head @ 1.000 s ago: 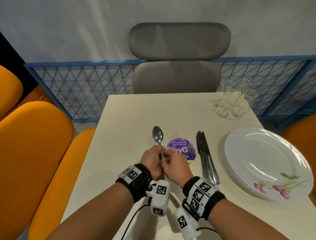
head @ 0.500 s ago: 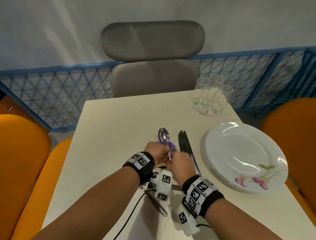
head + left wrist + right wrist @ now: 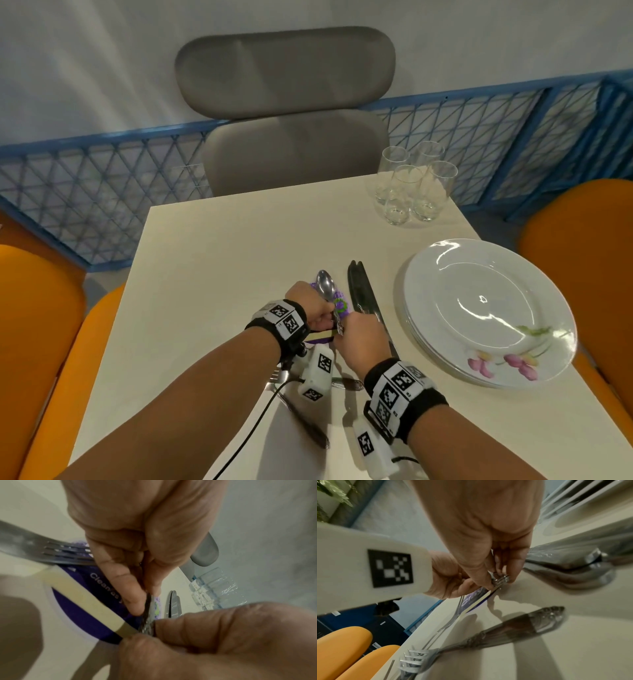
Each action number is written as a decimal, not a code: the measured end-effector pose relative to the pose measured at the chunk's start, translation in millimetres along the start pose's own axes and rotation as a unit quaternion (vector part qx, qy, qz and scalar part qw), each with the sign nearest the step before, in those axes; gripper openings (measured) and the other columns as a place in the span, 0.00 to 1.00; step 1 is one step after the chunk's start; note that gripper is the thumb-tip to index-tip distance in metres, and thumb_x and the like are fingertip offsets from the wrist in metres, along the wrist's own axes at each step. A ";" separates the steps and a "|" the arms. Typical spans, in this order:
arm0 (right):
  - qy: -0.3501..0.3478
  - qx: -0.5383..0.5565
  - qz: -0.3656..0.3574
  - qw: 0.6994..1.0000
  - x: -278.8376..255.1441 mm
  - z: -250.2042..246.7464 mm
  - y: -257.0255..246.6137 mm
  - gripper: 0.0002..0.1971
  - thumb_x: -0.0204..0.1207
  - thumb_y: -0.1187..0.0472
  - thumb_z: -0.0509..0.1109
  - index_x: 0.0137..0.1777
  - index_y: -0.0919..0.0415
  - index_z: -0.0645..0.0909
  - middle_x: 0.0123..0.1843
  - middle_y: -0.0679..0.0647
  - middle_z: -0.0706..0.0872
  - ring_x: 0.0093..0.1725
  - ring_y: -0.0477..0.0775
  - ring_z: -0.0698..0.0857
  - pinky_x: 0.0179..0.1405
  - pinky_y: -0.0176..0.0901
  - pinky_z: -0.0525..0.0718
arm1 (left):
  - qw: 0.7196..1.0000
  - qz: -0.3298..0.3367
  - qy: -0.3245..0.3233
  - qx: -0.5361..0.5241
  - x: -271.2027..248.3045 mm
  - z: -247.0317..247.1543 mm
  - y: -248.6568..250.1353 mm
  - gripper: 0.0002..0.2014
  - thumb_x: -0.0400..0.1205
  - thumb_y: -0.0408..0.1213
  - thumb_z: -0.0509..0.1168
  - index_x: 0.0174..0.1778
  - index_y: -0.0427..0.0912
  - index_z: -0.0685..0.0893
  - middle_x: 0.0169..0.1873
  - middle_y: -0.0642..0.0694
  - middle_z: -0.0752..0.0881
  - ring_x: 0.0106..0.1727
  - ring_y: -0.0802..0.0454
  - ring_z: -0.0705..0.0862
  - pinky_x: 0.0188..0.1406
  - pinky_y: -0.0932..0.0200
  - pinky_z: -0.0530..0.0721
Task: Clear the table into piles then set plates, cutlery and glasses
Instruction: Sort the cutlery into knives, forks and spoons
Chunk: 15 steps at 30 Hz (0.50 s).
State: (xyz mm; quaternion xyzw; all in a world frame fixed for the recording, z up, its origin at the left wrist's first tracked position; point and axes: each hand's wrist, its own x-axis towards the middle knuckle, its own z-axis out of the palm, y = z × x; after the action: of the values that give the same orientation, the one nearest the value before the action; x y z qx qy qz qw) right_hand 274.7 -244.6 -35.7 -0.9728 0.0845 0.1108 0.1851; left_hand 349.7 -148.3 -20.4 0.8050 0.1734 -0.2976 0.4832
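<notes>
A bundle of metal spoons (image 3: 325,284) stands over the middle of the cream table (image 3: 219,260), bowls pointing away from me. My left hand (image 3: 323,313) pinches the spoon handles (image 3: 148,609) from the left. My right hand (image 3: 346,330) pinches the handle ends (image 3: 500,579) from the right. Just right of the spoons lie two dark knives (image 3: 359,291). A stack of white flowered plates (image 3: 486,308) sits at the right. Several clear glasses (image 3: 411,185) stand at the far right corner. Forks (image 3: 301,411) lie on the table under my wrists.
A round purple sticker (image 3: 342,305) lies on the table beneath the spoons. A grey chair (image 3: 284,102) stands at the far end, with orange chairs (image 3: 37,325) on both sides. A blue lattice railing (image 3: 102,178) runs behind the table.
Both hands keep their hold on the spoons. The bundle has come lower and closer to the knives, now covering most of the purple sticker. My head view has shifted.
</notes>
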 end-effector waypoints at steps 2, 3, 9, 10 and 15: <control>-0.004 -0.006 -0.004 1.000 0.9 2.0 0.2 0.09 0.79 0.62 0.62 0.47 0.62 0.84 0.46 0.59 0.89 0.46 0.59 0.88 0.45 0.47 0.87 | 1.000 0.009 0.001 0.026 2.8 -1.0 -0.7 0.10 0.73 0.28 0.73 0.29 0.34 0.80 0.26 0.38 0.84 0.32 0.41 0.87 0.40 0.47 0.88; -0.004 -0.009 -0.009 1.000 1.7 2.7 0.7 0.09 0.79 0.63 0.62 0.47 0.62 0.84 0.45 0.59 0.89 0.45 0.58 0.88 0.45 0.47 0.87 | 0.999 0.009 -0.005 0.033 3.4 -1.1 -0.8 0.08 0.73 0.29 0.74 0.31 0.31 0.83 0.26 0.37 0.85 0.33 0.38 0.88 0.43 0.43 0.89; -0.005 -0.012 -0.020 1.000 3.4 4.2 -1.3 0.09 0.80 0.63 0.62 0.50 0.63 0.84 0.46 0.59 0.88 0.46 0.58 0.88 0.48 0.47 0.88 | 0.998 0.018 -0.012 0.061 1.5 -0.9 -2.1 0.12 0.73 0.30 0.75 0.46 0.24 0.87 0.31 0.34 0.89 0.33 0.39 0.90 0.43 0.45 0.90; -0.005 -0.012 -0.021 1.000 3.4 4.5 -1.6 0.09 0.80 0.63 0.62 0.50 0.63 0.84 0.47 0.59 0.88 0.47 0.58 0.88 0.48 0.48 0.88 | 0.998 0.023 -0.008 0.062 1.2 -0.5 -1.8 0.12 0.72 0.30 0.75 0.47 0.25 0.86 0.34 0.34 0.89 0.33 0.41 0.89 0.41 0.48 0.91; -0.007 -0.008 -0.020 1.000 3.5 6.4 -1.4 0.10 0.82 0.63 0.61 0.51 0.63 0.84 0.48 0.59 0.87 0.47 0.56 0.88 0.49 0.46 0.87 | 0.996 0.042 0.014 0.074 1.3 1.1 -2.1 0.13 0.72 0.28 0.73 0.51 0.26 0.85 0.45 0.32 0.90 0.35 0.45 0.88 0.34 0.56 0.91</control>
State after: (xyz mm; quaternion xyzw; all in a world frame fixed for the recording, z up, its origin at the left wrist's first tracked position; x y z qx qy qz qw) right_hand 277.1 -241.3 -41.9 -0.9748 0.0630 0.1150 0.1802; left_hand 349.1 -148.3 -23.0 0.8488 0.1237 -0.2780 0.4323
